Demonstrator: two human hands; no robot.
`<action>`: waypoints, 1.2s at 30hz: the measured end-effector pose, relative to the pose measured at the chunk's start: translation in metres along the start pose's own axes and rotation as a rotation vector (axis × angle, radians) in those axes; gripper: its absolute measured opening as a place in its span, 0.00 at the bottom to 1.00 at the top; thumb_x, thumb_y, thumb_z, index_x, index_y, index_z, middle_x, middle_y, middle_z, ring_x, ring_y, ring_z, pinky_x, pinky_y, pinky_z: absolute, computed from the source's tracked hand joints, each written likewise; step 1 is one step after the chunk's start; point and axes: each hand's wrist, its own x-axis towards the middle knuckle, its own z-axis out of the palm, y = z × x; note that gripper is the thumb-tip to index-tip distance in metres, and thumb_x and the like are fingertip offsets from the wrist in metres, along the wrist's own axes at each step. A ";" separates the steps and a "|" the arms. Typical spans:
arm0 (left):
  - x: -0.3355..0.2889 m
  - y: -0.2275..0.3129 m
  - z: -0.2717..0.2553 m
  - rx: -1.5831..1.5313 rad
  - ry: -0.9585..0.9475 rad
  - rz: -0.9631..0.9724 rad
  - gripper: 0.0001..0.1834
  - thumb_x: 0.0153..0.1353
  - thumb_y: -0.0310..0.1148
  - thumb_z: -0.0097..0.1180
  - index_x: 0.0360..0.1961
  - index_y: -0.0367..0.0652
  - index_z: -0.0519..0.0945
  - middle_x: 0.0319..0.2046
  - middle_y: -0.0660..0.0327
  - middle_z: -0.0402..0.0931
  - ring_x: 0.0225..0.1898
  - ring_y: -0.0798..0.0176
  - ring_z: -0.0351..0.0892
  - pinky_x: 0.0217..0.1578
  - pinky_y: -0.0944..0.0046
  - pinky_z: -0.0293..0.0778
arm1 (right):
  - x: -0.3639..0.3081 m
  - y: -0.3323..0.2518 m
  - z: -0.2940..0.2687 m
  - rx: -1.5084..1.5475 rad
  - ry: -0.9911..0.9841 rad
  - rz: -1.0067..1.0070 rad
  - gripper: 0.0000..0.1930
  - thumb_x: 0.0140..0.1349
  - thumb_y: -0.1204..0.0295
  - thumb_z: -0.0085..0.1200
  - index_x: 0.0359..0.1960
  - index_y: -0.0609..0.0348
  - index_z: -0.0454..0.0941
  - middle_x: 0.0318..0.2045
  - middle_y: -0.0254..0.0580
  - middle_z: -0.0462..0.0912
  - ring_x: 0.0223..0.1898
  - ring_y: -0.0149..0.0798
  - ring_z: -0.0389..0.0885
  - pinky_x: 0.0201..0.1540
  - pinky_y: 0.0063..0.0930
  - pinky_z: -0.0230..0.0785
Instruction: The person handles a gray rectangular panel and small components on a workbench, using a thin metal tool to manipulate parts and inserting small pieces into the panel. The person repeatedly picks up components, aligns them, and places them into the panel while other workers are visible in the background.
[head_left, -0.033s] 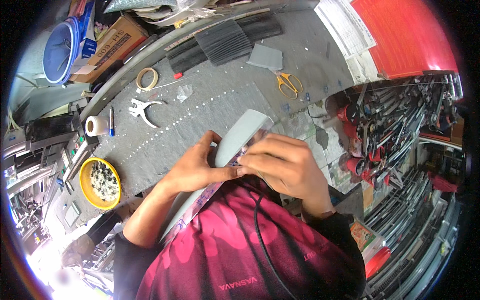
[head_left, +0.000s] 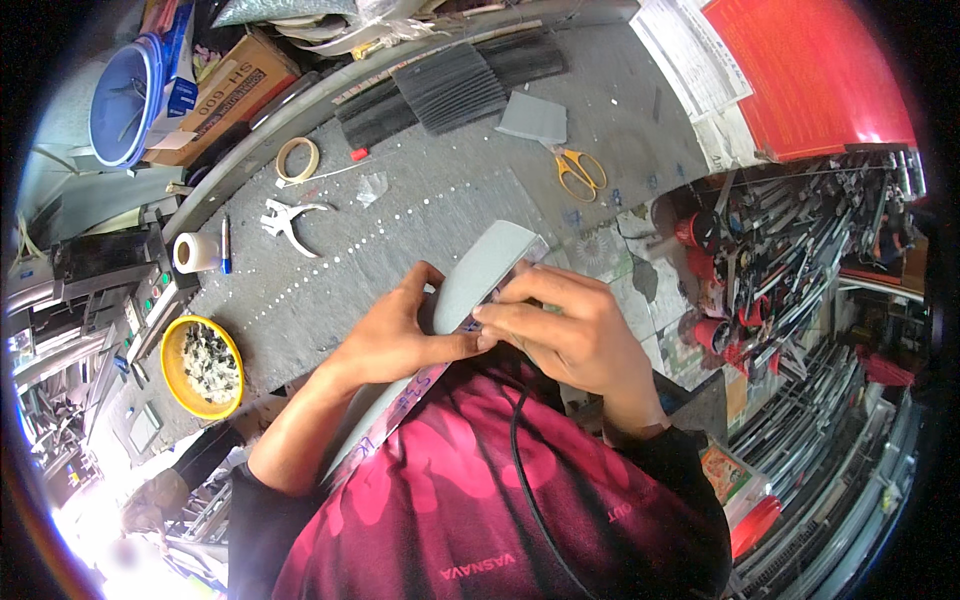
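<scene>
A long grey strip-like bundle [head_left: 486, 262] slants in front of my torso, its upper end over the table and its lower end against my shirt. Clear film with purple handwriting [head_left: 408, 397] runs along its near side. My left hand [head_left: 392, 335] is closed around the bundle, thumb on the near side and fingers beyond the far edge. My right hand [head_left: 565, 325] pinches at the film edge near the upper end, fingertips close to the left thumb. What lies between those right fingertips is partly hidden.
On the grey table lie white pliers [head_left: 290, 225], yellow scissors [head_left: 592, 163], a tape roll [head_left: 309, 172], black pleated pieces [head_left: 450, 87] and a grey piece [head_left: 533, 118]. A yellow bowl of scraps [head_left: 237, 350] stands left. Metal strips [head_left: 800, 270] crowd the right.
My right fingers have shifted slightly left along the film edge. My left hand keeps its hold, and the table things lie as before.
</scene>
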 end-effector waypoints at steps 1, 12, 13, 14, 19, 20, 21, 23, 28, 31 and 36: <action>0.002 0.000 -0.002 0.034 0.029 -0.008 0.55 0.51 0.62 0.85 0.63 0.27 0.73 0.47 0.35 0.88 0.50 0.44 0.91 0.56 0.51 0.84 | -0.002 0.004 0.003 0.010 0.017 0.029 0.16 0.57 0.76 0.78 0.48 0.59 0.92 0.34 0.41 0.87 0.30 0.44 0.87 0.33 0.35 0.79; 0.079 0.005 0.003 0.779 0.378 -0.018 0.57 0.48 0.60 0.84 0.66 0.34 0.66 0.45 0.35 0.88 0.46 0.30 0.92 0.50 0.39 0.89 | -0.079 0.071 0.088 0.060 0.494 0.539 0.07 0.70 0.73 0.74 0.41 0.63 0.89 0.30 0.40 0.90 0.26 0.32 0.86 0.32 0.30 0.76; 0.090 0.001 0.012 0.821 0.368 0.001 0.58 0.47 0.59 0.84 0.68 0.33 0.65 0.45 0.36 0.88 0.45 0.30 0.93 0.49 0.38 0.89 | -0.089 0.083 0.101 0.168 0.511 0.650 0.07 0.72 0.72 0.74 0.41 0.64 0.89 0.30 0.38 0.90 0.27 0.31 0.86 0.32 0.30 0.76; 0.099 -0.005 0.023 0.860 0.372 0.033 0.59 0.47 0.59 0.84 0.69 0.32 0.65 0.46 0.37 0.87 0.44 0.31 0.93 0.48 0.38 0.89 | -0.098 0.095 0.113 0.276 0.527 0.759 0.08 0.73 0.71 0.73 0.41 0.64 0.89 0.30 0.37 0.90 0.27 0.30 0.86 0.32 0.30 0.76; 0.138 -0.033 0.065 1.049 0.265 0.025 0.61 0.48 0.57 0.85 0.74 0.39 0.63 0.58 0.41 0.82 0.54 0.32 0.90 0.53 0.38 0.88 | -0.144 0.138 0.131 0.560 0.429 1.037 0.11 0.77 0.69 0.70 0.42 0.66 0.88 0.32 0.36 0.91 0.27 0.26 0.85 0.29 0.26 0.76; 0.144 -0.037 0.068 1.060 0.241 0.001 0.61 0.48 0.55 0.86 0.76 0.43 0.63 0.61 0.41 0.81 0.59 0.34 0.88 0.58 0.36 0.86 | -0.151 0.142 0.130 0.516 0.403 1.069 0.09 0.78 0.71 0.68 0.44 0.67 0.88 0.33 0.38 0.92 0.26 0.27 0.85 0.28 0.27 0.78; 0.148 -0.041 0.070 1.059 0.242 0.013 0.61 0.48 0.55 0.86 0.76 0.43 0.63 0.62 0.41 0.80 0.60 0.33 0.87 0.59 0.35 0.85 | -0.156 0.145 0.129 0.494 0.386 1.043 0.08 0.78 0.71 0.67 0.45 0.67 0.88 0.34 0.39 0.92 0.26 0.27 0.85 0.28 0.28 0.78; 0.153 -0.049 0.068 1.045 0.247 0.025 0.61 0.48 0.54 0.87 0.77 0.45 0.63 0.62 0.41 0.80 0.62 0.33 0.86 0.60 0.34 0.84 | -0.164 0.149 0.127 0.509 0.340 1.104 0.07 0.79 0.73 0.65 0.46 0.67 0.88 0.34 0.40 0.92 0.25 0.29 0.86 0.28 0.29 0.80; 0.157 -0.062 0.060 1.009 0.226 0.073 0.61 0.48 0.54 0.87 0.77 0.44 0.64 0.64 0.43 0.79 0.65 0.34 0.83 0.65 0.33 0.79 | -0.155 0.161 0.143 0.578 0.363 1.087 0.08 0.80 0.74 0.62 0.48 0.70 0.86 0.36 0.45 0.93 0.26 0.30 0.86 0.27 0.28 0.81; 0.155 -0.068 0.057 0.971 0.282 0.121 0.58 0.48 0.54 0.87 0.75 0.43 0.67 0.66 0.45 0.76 0.69 0.37 0.77 0.68 0.34 0.75 | -0.146 0.165 0.148 0.577 0.376 1.104 0.09 0.81 0.73 0.62 0.47 0.70 0.86 0.36 0.45 0.92 0.25 0.31 0.86 0.26 0.28 0.81; 0.140 -0.079 0.062 0.961 0.478 0.206 0.55 0.46 0.55 0.87 0.71 0.43 0.74 0.69 0.50 0.70 0.72 0.42 0.68 0.70 0.33 0.67 | -0.142 0.162 0.142 0.564 0.214 1.065 0.09 0.80 0.72 0.63 0.47 0.68 0.87 0.35 0.42 0.92 0.25 0.29 0.86 0.26 0.27 0.80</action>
